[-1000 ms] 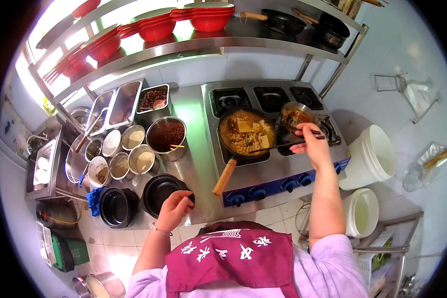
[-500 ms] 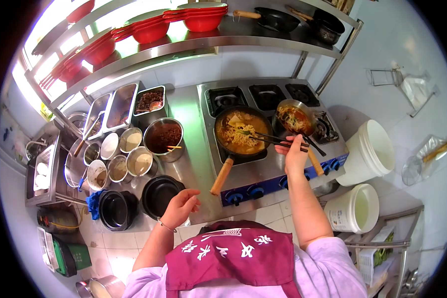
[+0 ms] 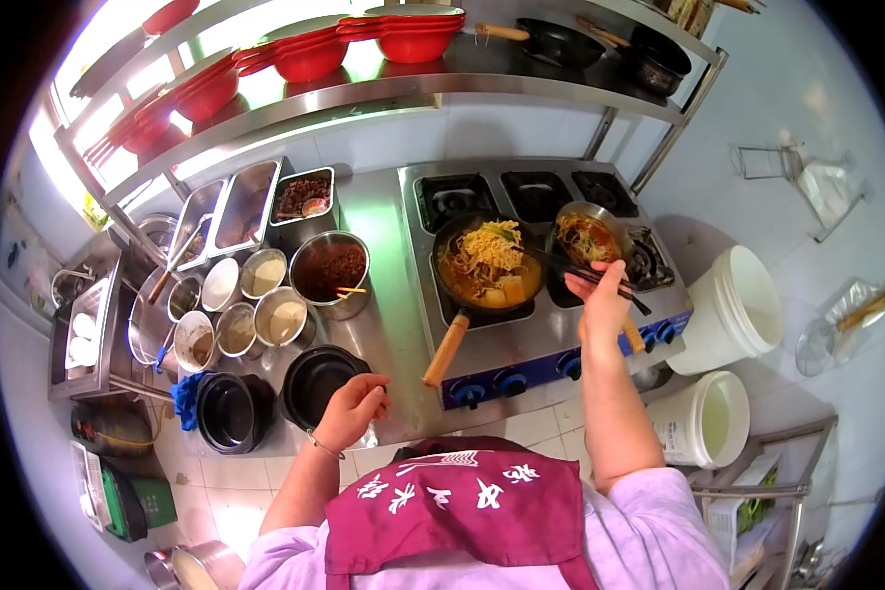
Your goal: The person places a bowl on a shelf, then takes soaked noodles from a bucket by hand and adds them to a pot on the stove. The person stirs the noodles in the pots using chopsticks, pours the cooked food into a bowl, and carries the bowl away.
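Two chopsticks [image 3: 557,263] fill our right hand [image 3: 603,292], right of the pan [image 3: 446,350], where noodles [image 3: 490,254] now heap higher; left of it, our left hand [image 3: 349,409] curls by a black bowl [image 3: 307,382], its hold unclear.

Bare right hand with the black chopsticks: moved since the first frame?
Yes. Against the steel stove with the blue front panel, the right hand has shifted left and toward the person; its wrist covers a knob visible then.

— Where's the light coming from?
— The window [image 3: 74,74], upper left, blown out white; greenish glare streaks the desk [image 3: 379,236].
— Edges?
— Fisheye-curved, with black corners; the writing looks slightly soft.
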Action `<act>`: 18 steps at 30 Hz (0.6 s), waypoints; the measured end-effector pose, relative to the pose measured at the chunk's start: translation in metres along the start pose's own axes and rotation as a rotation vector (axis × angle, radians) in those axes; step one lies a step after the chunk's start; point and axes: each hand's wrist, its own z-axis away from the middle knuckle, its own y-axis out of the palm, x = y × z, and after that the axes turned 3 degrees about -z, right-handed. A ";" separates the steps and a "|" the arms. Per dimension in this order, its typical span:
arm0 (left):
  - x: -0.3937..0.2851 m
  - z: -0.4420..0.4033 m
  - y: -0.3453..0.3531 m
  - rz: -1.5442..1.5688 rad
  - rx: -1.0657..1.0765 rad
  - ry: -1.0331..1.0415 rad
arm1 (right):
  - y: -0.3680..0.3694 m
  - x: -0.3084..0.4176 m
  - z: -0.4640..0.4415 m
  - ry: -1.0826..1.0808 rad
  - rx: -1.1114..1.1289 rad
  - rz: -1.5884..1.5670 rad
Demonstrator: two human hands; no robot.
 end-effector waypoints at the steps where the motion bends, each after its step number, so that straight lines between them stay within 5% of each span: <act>1: 0.001 -0.001 0.000 0.000 0.000 0.001 | 0.005 0.000 0.000 -0.034 0.059 0.068; 8: 0.004 -0.001 -0.002 -0.006 0.005 -0.003 | 0.034 -0.014 0.021 -0.260 0.489 0.485; 14: 0.004 0.002 -0.004 -0.007 -0.009 -0.013 | 0.034 0.000 0.030 -0.655 0.864 0.853; 16: 0.005 0.003 -0.005 -0.009 -0.011 -0.014 | 0.035 0.023 0.031 -0.643 0.911 0.898; 18: 0.006 0.002 -0.006 -0.023 -0.021 -0.012 | 0.032 0.041 0.030 -0.353 0.899 0.756</act>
